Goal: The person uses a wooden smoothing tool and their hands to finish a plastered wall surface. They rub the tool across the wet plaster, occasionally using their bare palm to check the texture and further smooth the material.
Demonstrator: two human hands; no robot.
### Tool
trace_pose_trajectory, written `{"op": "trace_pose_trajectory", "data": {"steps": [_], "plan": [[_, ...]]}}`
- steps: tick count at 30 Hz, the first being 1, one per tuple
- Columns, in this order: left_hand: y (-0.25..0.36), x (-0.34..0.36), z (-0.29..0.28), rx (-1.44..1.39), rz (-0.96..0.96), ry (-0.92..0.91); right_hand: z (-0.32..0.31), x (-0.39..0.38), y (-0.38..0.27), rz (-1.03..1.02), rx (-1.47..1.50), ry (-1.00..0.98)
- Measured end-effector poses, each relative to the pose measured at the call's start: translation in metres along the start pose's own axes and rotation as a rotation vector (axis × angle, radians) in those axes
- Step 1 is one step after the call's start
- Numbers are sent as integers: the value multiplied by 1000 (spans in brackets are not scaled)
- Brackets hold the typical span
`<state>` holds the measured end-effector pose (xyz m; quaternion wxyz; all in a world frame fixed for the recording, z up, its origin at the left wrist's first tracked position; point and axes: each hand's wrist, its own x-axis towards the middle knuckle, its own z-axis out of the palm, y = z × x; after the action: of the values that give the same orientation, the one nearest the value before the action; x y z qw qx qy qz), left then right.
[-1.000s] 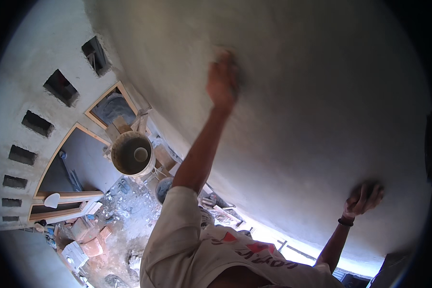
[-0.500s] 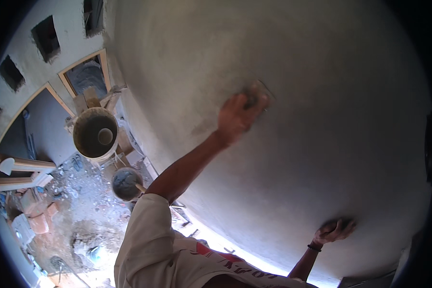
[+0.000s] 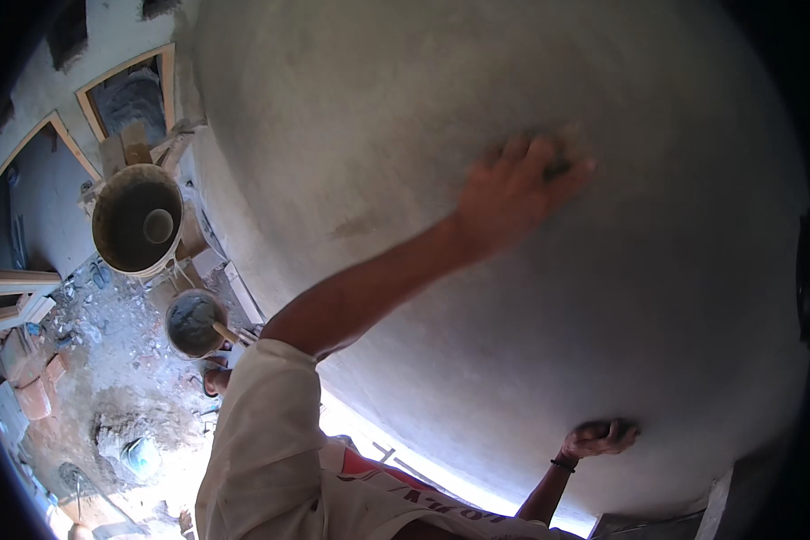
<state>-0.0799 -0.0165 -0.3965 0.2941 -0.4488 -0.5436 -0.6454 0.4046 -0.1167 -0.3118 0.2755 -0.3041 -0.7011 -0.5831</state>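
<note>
My left hand (image 3: pixel 517 191) is closed round a small flat trowel (image 3: pixel 569 148), blurred by motion, against the grey plastered wall (image 3: pixel 441 342). Only part of the trowel's plate shows past my fingers. Lower on the right, my right hand (image 3: pixel 600 438), a dark band at its wrist, rests against the same wall with bent fingers. A dark patch lies along that hand's upper side; whether it is a held thing or shadow is unclear. A darker smudge (image 3: pixel 358 225) marks the plaster left of my left forearm.
At left stands a large bucket (image 3: pixel 121 261) with a small round cup inside. Below it, a smaller bucket (image 3: pixel 189 328) holds grey mortar and a wooden-handled tool (image 3: pixel 223 331). Broken bricks (image 3: pixel 36 396) and rubble litter the floor. Wood-framed openings (image 3: pixel 126 94) pierce the far wall.
My left hand has swept to the right and slightly up across the wall with the trowel. The whole view has shifted, with the buckets further left; my right hand stays on the wall.
</note>
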Motion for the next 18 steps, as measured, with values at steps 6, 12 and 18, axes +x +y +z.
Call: {"op": "trace_pose_trajectory", "data": {"steps": [6, 12, 18], "plan": [[-51, 30, -13, -48, -516, -32, 2, 3, -7, -6, -9, 4], [13, 7, -5, -37, -122, -80, 2, 0, 0, 1, 19, 25], [-76, 67, -2, -53, -600, -372, 8, 0, -8, -1, 80, 64]]}}
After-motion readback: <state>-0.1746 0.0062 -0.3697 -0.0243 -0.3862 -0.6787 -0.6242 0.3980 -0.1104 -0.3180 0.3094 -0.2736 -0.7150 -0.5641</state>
